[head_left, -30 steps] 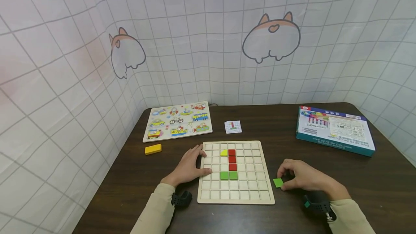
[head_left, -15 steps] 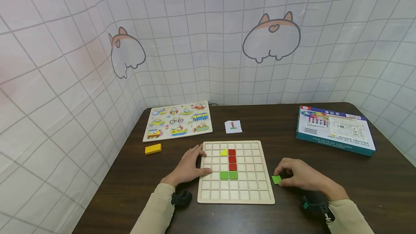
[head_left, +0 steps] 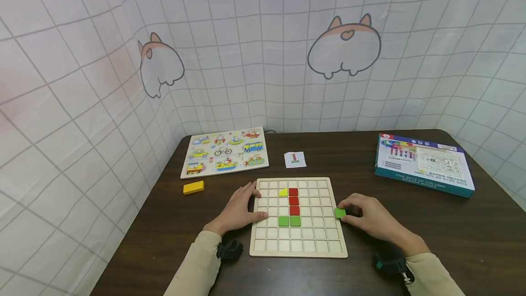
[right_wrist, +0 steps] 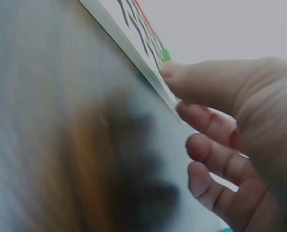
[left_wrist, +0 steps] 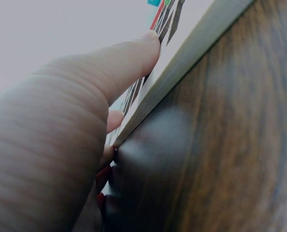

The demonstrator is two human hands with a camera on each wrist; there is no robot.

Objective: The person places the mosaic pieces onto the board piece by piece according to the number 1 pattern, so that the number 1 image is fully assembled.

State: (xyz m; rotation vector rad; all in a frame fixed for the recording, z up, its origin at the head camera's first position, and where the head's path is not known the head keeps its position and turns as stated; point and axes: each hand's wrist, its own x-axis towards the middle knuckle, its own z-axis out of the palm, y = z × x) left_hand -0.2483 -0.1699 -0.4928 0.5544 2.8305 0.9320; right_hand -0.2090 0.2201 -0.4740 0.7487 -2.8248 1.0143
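A pale wooden grid board (head_left: 318,245) lies on the dark table. Its cells hold a yellow piece (head_left: 283,192) with one cut corner, a column of red square tiles (head_left: 293,201) and two green tiles (head_left: 289,221) side by side. My left hand (head_left: 238,209) rests at the board's left edge, thumb and fingertips on the rim. In the left wrist view the thumb (left_wrist: 128,60) lies over that edge. My right hand (head_left: 371,216) pinches a loose green square tile (head_left: 339,213) between thumb and index finger, overlapping the board's right rim. The tile (right_wrist: 165,54) shows past the thumb in the right wrist view.
Behind the board lies a small pattern card (head_left: 295,160). A vehicle picture puzzle (head_left: 223,152) sits at the back left, with a yellow block (head_left: 193,187) in front of it. A flat teal-edged box (head_left: 424,163) lies at the back right.
My right hand has carried the green tile left and away from me, from the table beside the board to its right rim. My left hand has stayed in place.
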